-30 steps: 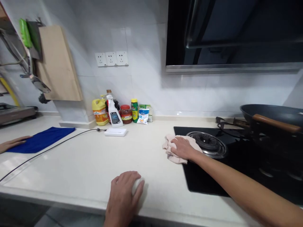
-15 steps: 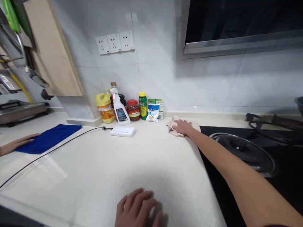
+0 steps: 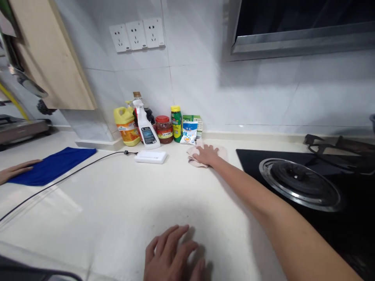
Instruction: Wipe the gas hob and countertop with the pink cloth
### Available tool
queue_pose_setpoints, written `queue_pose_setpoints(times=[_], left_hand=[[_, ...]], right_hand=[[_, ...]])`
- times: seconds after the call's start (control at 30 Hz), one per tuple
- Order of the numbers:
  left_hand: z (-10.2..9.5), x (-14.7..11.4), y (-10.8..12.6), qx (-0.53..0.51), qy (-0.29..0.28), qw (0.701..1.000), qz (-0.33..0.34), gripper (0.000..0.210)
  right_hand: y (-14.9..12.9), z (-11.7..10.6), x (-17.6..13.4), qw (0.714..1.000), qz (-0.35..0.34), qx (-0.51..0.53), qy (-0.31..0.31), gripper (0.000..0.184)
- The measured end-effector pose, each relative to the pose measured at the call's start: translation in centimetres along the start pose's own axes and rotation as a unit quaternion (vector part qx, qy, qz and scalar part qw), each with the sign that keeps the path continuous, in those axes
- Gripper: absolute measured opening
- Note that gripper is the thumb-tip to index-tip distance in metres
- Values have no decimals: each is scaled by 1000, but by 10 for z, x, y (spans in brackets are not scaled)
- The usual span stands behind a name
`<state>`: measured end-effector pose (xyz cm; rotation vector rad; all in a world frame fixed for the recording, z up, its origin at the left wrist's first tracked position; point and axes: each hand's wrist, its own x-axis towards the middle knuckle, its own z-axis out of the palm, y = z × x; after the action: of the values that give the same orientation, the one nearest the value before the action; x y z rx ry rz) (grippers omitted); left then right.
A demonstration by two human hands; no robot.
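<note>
My right hand (image 3: 207, 155) reaches far across the pale countertop (image 3: 123, 203) and presses on a light pink cloth (image 3: 222, 153), its fingers spread over the folds. The cloth lies bunched on the counter, just left of the black gas hob (image 3: 244, 157) and in front of a small white and blue packet (image 3: 189, 133). Low in the view, my left hand (image 3: 171, 255) hovers over or rests on the counter, holding nothing, its fingers bent and apart. Whether its fingertips touch the surface I cannot tell.
Another person's hand (image 3: 20, 170) lies on a blue cloth (image 3: 58, 166) at the left. A white power bank (image 3: 151, 157) with a black cable sits mid-counter. Along the wall stand a yellow jug (image 3: 126, 127), a white spray bottle (image 3: 146, 128), a red-lidded jar (image 3: 164, 130) and a green bottle (image 3: 176, 124).
My right hand has slid the pink cloth leftward, away from the hob's edge toward the packet. My left hand stays nearly in place. The camera view has shifted slightly.
</note>
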<state>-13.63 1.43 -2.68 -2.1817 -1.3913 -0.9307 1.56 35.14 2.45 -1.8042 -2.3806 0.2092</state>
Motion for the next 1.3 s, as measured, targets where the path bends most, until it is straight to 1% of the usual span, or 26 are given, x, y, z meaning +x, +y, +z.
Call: queue_pose_setpoints(times=[0.07, 0.13, 0.2, 0.3, 0.43, 0.5, 0.57, 0.63, 0.73, 0.8, 0.9, 0.97, 1.03, 1.07, 1.13, 1.2, 1.27, 1.3], left_hand=[[-6, 1, 3, -22, 2, 1000, -14, 20], [-11, 2, 10, -51, 14, 997, -63, 22], [-14, 3, 16, -69, 35, 990, -119, 24], [-16, 3, 21, -74, 79, 982, -152, 27], [-14, 6, 16, -71, 132, 974, -169, 29], [-14, 7, 16, -64, 141, 970, -186, 28], [-17, 6, 19, -62, 140, 968, -198, 28], [-24, 3, 27, -84, 125, 970, -192, 29], [-37, -2, 41, -163, 92, 967, -173, 28], [-48, -2, 47, -201, 77, 959, -183, 30], [-58, 5, 45, -207, 66, 954, -206, 33], [-58, 13, 38, -189, 54, 960, -202, 33], [-53, 20, 26, -159, 35, 968, -191, 32], [-50, 23, 18, -138, 26, 972, -189, 32], [-42, 26, 3, -94, 11, 977, -192, 32], [-36, 25, -11, -55, 2, 978, -201, 32], [-31, 23, -23, -45, -2, 976, -213, 33], [-29, 21, -27, -57, -5, 973, -223, 33]], right_hand=[[-27, 2, -13, 999, -32, 5, -12, 71], [-53, 5, -30, 998, -65, 8, -25, 71], [-76, 8, -52, 994, -104, 11, -36, 72], [-104, 14, -93, 983, -177, 25, -44, 73], [-134, 18, -156, 953, -293, 33, -63, 67], [-144, 18, -188, 937, -340, 20, -77, 63], [-147, 15, -218, 925, -368, 7, -89, 60], [-140, 11, -242, 918, -382, -2, -104, 62], [-114, 3, -272, 915, -385, 19, -122, 69], [-92, -2, -292, 918, -376, 57, -111, 74], [-57, -6, -326, 927, -357, 84, -72, 79], [-36, -8, -349, 935, -345, 72, -42, 71], [-17, -9, -371, 939, -338, 55, -14, 60], [-9, -9, -381, 940, -337, 47, -3, 57], [5, -8, -395, 943, -331, 32, 6, 59], [15, -7, -403, 948, -319, 21, 0, 64], [18, -5, -404, 950, -312, 20, -15, 70], [17, -3, -402, 949, -313, 26, -24, 71]])
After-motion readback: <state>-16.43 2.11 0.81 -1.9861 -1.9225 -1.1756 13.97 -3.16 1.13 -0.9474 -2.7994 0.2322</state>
